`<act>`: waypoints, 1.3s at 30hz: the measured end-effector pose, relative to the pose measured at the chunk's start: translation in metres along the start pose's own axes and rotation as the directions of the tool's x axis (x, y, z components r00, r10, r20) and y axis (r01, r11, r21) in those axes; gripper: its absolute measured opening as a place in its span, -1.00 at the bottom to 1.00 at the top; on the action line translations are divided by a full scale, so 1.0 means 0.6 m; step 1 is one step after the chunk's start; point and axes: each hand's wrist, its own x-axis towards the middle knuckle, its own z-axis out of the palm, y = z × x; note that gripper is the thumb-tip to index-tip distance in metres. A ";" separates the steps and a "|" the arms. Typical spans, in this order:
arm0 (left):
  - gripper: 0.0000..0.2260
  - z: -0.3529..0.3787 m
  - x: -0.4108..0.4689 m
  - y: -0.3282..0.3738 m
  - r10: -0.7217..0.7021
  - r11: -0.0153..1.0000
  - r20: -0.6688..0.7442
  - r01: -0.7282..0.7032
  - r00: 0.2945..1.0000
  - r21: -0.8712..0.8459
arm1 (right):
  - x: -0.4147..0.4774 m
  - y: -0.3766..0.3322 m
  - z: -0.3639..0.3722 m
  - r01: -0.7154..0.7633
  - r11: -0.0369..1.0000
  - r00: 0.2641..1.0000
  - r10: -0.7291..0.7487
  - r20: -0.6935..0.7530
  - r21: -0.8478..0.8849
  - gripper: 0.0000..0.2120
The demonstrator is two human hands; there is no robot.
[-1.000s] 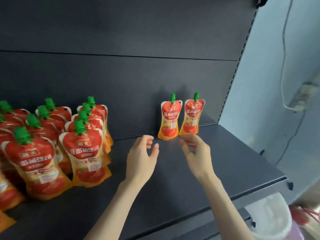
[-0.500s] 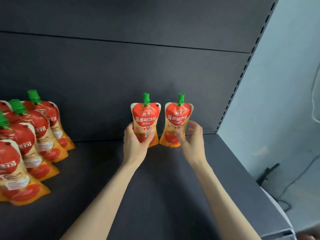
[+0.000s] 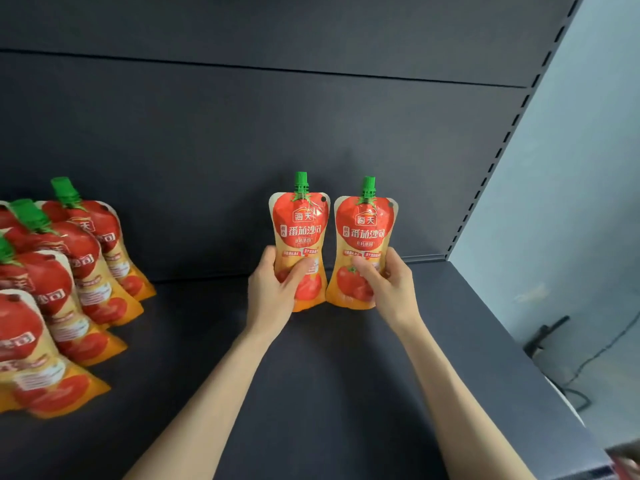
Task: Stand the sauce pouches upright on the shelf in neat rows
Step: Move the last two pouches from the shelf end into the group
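Two red and orange sauce pouches with green caps stand upright side by side near the back of the dark shelf point(image 3: 329, 375). My left hand point(image 3: 273, 296) grips the lower half of the left pouch point(image 3: 300, 230). My right hand point(image 3: 391, 289) grips the lower half of the right pouch point(image 3: 366, 233). The two pouches almost touch at their bases. Their labels face me.
Several more pouches point(image 3: 79, 271) stand in rows at the left of the shelf, running toward the front edge. The shelf's dark back panel point(image 3: 242, 150) rises behind. A pale wall point(image 3: 571, 202) and a cable lie past the shelf's right end.
Both hands were open and short of the two pouches. They reached in and closed on them, one pouch each. The view has moved closer and to the right.
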 end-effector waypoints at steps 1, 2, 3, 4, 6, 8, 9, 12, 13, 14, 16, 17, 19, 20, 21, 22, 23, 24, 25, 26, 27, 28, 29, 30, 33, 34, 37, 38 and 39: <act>-0.75 -0.007 -0.008 0.006 0.014 1.000 0.001 -0.014 1.000 -0.001 | -0.010 -0.008 0.001 0.006 1.000 1.000 -0.006 0.008 0.000 -0.86; -0.74 -0.017 -0.018 0.011 0.022 1.000 0.003 -0.021 1.000 -0.008 | -0.021 -0.015 0.002 0.013 1.000 1.000 -0.013 0.017 0.002 -0.87; -0.73 -0.028 -0.031 0.016 0.021 1.000 0.007 -0.021 1.000 -0.017 | -0.034 -0.024 0.004 0.018 1.000 0.999 -0.019 0.027 0.009 -0.88; -0.73 -0.041 -0.047 0.020 0.020 1.000 0.011 -0.019 1.000 -0.024 | -0.049 -0.030 0.007 0.022 1.000 0.999 -0.023 0.035 0.017 -0.88; -0.76 -0.069 -0.083 0.029 0.017 0.999 0.012 -0.016 1.000 -0.031 | -0.084 -0.044 0.013 0.027 0.999 0.998 -0.029 0.050 0.036 -0.89; -0.80 -0.099 -0.124 0.036 0.014 0.999 -0.004 -0.014 1.000 -0.047 | -0.124 -0.055 0.022 0.032 0.998 0.997 -0.035 0.075 0.050 -0.88; -0.80 -0.114 -0.146 0.039 0.012 0.998 -0.018 -0.013 1.000 -0.054 | -0.146 -0.059 0.026 0.033 0.998 0.996 -0.038 0.087 0.054 -0.87; -0.78 -0.161 -0.216 0.040 -0.005 0.997 -0.077 -0.001 0.997 -0.079 | -0.214 -0.066 0.040 0.020 0.997 0.991 -0.030 0.129 0.079 -0.88; -0.79 -0.176 -0.242 0.039 -0.017 0.996 -0.097 0.008 0.995 -0.088 | -0.238 -0.068 0.046 0.017 0.996 0.990 -0.028 0.141 0.085 -0.89; -0.80 -0.191 -0.266 0.039 -0.027 0.995 -0.115 0.015 0.993 -0.100 | -0.258 -0.070 0.054 0.014 0.996 0.988 -0.028 0.155 0.090 -0.90; -0.81 -0.226 -0.312 0.041 -0.045 0.992 -0.146 0.028 0.988 -0.120 | -0.299 -0.076 0.075 -0.002 0.995 0.982 -0.017 0.190 0.102 -0.90; -0.79 -0.245 -0.330 0.042 -0.049 0.993 -0.153 0.031 0.987 -0.117 | -0.319 -0.079 0.088 -0.016 0.993 0.979 -0.007 0.202 0.115 -0.90; -0.79 -0.288 -0.359 0.045 -0.065 0.993 -0.176 0.047 0.982 -0.104 | -0.357 -0.087 0.122 -0.039 0.991 0.973 0.008 0.232 0.129 -0.89; -0.80 -0.309 -0.371 0.045 -0.076 0.993 -0.199 0.055 0.977 -0.108 | -0.373 -0.090 0.140 -0.046 0.991 0.968 0.013 0.251 0.125 -0.88; -0.81 -0.329 -0.379 0.043 -0.089 0.990 -0.222 0.063 0.971 -0.123 | -0.388 -0.095 0.157 -0.047 0.992 0.964 0.014 0.267 0.120 -0.87; -0.80 -0.348 -0.386 0.040 -0.103 0.987 -0.241 0.071 0.965 -0.141 | -0.400 -0.100 0.175 -0.044 0.992 0.961 0.009 0.277 0.118 -0.86; -0.77 -0.366 -0.392 0.038 -0.116 0.985 -0.252 0.078 0.961 -0.156 | -0.411 -0.105 0.193 -0.039 0.992 0.959 0.003 0.284 0.119 -0.86; -0.75 -0.385 -0.395 0.036 -0.125 0.983 -0.255 0.084 0.959 -0.166 | -0.422 -0.108 0.211 -0.033 0.992 0.957 -0.004 0.290 0.121 -0.86; -0.76 -0.406 -0.396 0.034 -0.126 0.981 -0.256 0.082 0.958 -0.174 | -0.430 -0.112 0.231 -0.027 0.993 0.955 -0.009 0.296 0.117 -0.86; -0.77 -0.427 -0.394 0.030 -0.123 0.981 -0.257 0.077 0.959 -0.180 | -0.436 -0.114 0.251 -0.020 0.994 0.954 -0.014 0.300 0.110 -0.86; -0.78 -0.448 -0.392 0.026 -0.119 0.981 -0.258 0.073 0.959 -0.182 | -0.441 -0.117 0.271 -0.018 0.994 0.953 -0.017 0.301 0.111 -0.85; -0.78 -0.479 -0.388 0.017 -0.107 0.982 -0.253 0.062 0.961 -0.178 | -0.448 -0.118 0.301 -0.016 0.992 0.955 -0.021 0.296 0.123 -0.85; -0.77 -0.498 -0.384 0.011 -0.094 0.984 -0.247 0.052 0.964 -0.173 | -0.451 -0.119 0.320 -0.015 0.990 0.957 -0.026 0.289 0.140 -0.83; -0.78 -0.511 -0.379 0.005 -0.089 0.984 -0.242 0.047 0.966 -0.173 | -0.451 -0.121 0.333 -0.012 0.989 0.959 -0.031 0.282 0.149 -0.82; -0.76 -0.580 -0.359 -0.024 -0.086 0.985 -0.197 0.054 0.977 -0.165 | -0.462 -0.115 0.399 -0.030 0.987 0.971 -0.009 0.237 0.160 -0.81; -0.75 -0.599 -0.350 -0.034 -0.075 0.985 -0.181 0.045 0.981 -0.164 | -0.466 -0.113 0.418 -0.023 0.987 0.974 -0.013 0.225 0.159 -0.81; -0.76 -0.628 -0.322 -0.058 -0.056 0.983 -0.118 0.034 0.991 -0.179 | -0.473 -0.106 0.453 -0.015 0.990 0.982 -0.012 0.188 0.139 -0.83; -0.75 -0.632 -0.315 -0.063 -0.054 0.983 -0.099 0.035 0.994 -0.183 | -0.474 -0.105 0.459 -0.015 0.991 0.985 -0.009 0.174 0.134 -0.83; -0.73 -0.635 -0.309 -0.068 -0.045 0.984 -0.085 0.029 0.995 -0.178 | -0.474 -0.105 0.465 -0.015 0.992 0.987 -0.006 0.160 0.128 -0.83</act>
